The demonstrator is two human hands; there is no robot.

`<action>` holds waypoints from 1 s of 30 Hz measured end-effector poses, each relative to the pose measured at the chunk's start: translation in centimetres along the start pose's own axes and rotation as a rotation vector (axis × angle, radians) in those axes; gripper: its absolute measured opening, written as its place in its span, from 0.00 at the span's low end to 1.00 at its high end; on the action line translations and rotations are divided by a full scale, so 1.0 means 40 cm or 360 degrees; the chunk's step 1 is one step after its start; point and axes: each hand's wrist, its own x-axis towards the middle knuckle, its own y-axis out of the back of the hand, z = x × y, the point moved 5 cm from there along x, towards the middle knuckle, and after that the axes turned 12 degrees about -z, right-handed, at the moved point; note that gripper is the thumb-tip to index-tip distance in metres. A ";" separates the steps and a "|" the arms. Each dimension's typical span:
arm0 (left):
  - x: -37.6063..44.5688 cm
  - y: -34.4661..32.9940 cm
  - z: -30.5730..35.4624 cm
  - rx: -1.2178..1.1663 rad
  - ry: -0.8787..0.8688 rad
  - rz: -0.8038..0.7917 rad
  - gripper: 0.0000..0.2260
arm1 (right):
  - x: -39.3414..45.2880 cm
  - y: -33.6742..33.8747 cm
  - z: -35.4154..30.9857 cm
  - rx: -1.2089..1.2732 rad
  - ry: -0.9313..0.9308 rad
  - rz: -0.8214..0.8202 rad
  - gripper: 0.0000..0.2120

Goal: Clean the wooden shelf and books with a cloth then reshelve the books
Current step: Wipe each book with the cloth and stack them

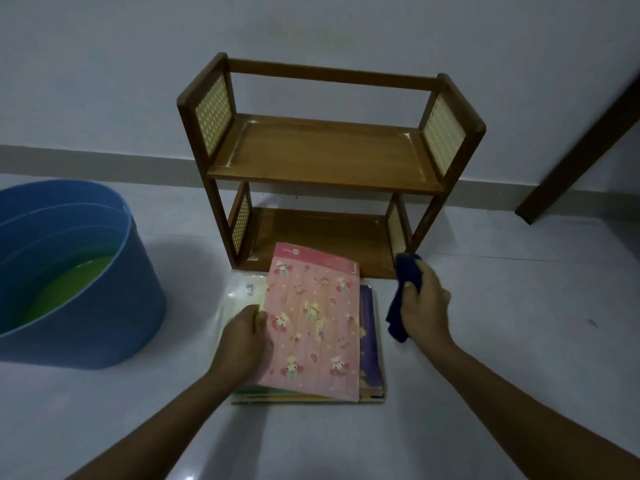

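Note:
A small two-tier wooden shelf (325, 154) with yellow dotted side panels stands bare on the floor against the wall. In front of it lies a stack of thin books (372, 341). On top is a pink book (313, 327) with cartoon figures. My left hand (244, 341) grips the pink book's left edge, thumb on the cover. My right hand (424, 303) holds a dark blue cloth (403, 292) bunched in its fingers, just right of the stack and near the shelf's front right leg.
A blue tub (104, 306) holding greenish water stands on the floor at the left. A dark wooden furniture leg (581, 147) slants down at the right. The floor is pale and glossy, with a skirting board along the wall.

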 end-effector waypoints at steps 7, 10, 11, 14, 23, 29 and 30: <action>0.043 -0.050 -0.105 0.1095 -0.0480 -0.0778 0.52 | -0.135 -0.285 -0.044 -0.1176 0.0524 -0.0693 0.30; 0.035 -0.056 -0.120 0.1121 -0.0545 -0.0685 0.51 | -0.287 -0.398 -0.077 -0.1122 0.1147 -0.1046 0.37; 0.028 -0.058 -0.122 0.1130 -0.0578 -0.0660 0.51 | -0.309 -0.419 -0.073 -0.1104 0.1203 -0.1223 0.43; 0.013 -0.055 -0.128 0.1024 -0.0537 -0.0637 0.53 | -0.226 -0.377 -0.090 -0.1064 0.1129 -0.1052 0.35; -0.009 -0.089 -0.114 0.1114 -0.0558 -0.0535 0.53 | -0.177 -0.378 -0.167 -0.1047 0.0779 -0.0817 0.28; -0.006 -0.086 -0.119 0.1105 -0.0521 -0.0562 0.55 | 0.040 -0.328 -0.081 -0.1110 0.0430 -0.0764 0.31; -0.005 -0.086 -0.120 0.1092 -0.0508 -0.0563 0.55 | 0.071 -0.305 -0.068 -0.1073 0.0278 -0.0711 0.30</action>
